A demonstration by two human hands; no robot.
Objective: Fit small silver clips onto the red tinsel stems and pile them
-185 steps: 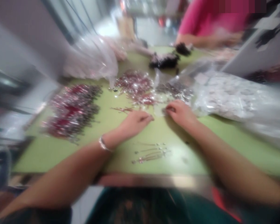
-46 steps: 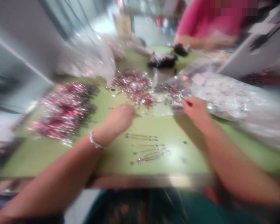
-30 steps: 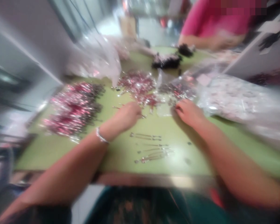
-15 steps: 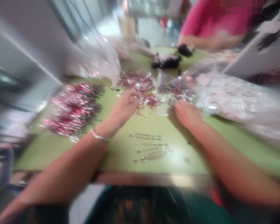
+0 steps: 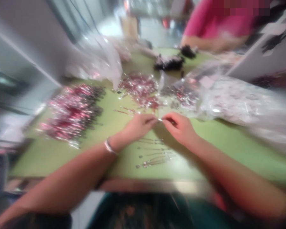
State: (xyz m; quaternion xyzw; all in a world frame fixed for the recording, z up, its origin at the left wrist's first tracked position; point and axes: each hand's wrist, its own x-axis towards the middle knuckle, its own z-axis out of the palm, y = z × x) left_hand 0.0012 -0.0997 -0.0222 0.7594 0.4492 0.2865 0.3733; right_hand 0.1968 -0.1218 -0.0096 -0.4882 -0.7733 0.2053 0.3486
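At the far left of the green worktop (image 5: 116,165) lies a broad heap of red-and-silver strands (image 5: 73,113), their darker ends pointing right. Behind it slumps a clear plastic bag (image 5: 95,60). A few loose reddish strands (image 5: 124,110) lie just beyond the left hand (image 5: 139,125), which has a silvery bracelet (image 5: 109,146) at its wrist. A second red-and-silver pile (image 5: 139,86) spreads farther back. Nearer the front edge, several thin strands (image 5: 154,161) lie roughly side by side. Above the worktop's middle, the two hands nearly meet, thumbs and fingers pinched at either end of a small bright piece (image 5: 160,120), too blurred to identify. Farther back sits a dark-ended bundle (image 5: 169,63). Right of the right hand (image 5: 180,125), an opened clear bag (image 5: 186,95) shows reddish and metallic bits, beside a large clear bag of whitish pieces (image 5: 231,95). Behind, a person in pink (image 5: 219,24) is at the far side.
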